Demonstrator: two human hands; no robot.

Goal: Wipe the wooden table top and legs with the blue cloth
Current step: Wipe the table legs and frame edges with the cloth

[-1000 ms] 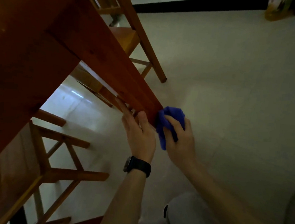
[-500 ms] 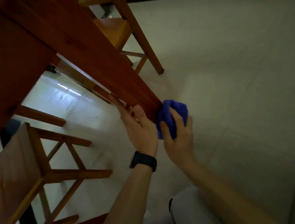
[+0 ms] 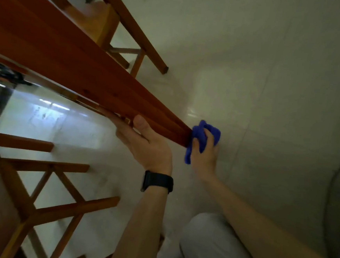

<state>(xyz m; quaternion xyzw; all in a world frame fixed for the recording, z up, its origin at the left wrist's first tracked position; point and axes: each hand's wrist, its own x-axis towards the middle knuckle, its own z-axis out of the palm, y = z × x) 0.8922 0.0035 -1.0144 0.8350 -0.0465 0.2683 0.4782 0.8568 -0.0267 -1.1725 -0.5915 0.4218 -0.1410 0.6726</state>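
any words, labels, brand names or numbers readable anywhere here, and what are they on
None can be read.
The black watch on the left wrist shows only its strap, no face or brand.
The blue cloth, the table leg and the floor carry no visible print.

The left hand (image 3: pixel 145 145), a dark watch (image 3: pixel 157 182) on its wrist, reaches forward with the thumb laid along the table leg (image 3: pixel 100 76) and the fingers wrapped behind it. The right hand (image 3: pixel 203 151), forearm extended, grips the bunched blue cloth (image 3: pixel 200 134) against the leg's foot.

Blue cloth (image 3: pixel 202 136) against table leg (image 3: pixel 112 79) foot
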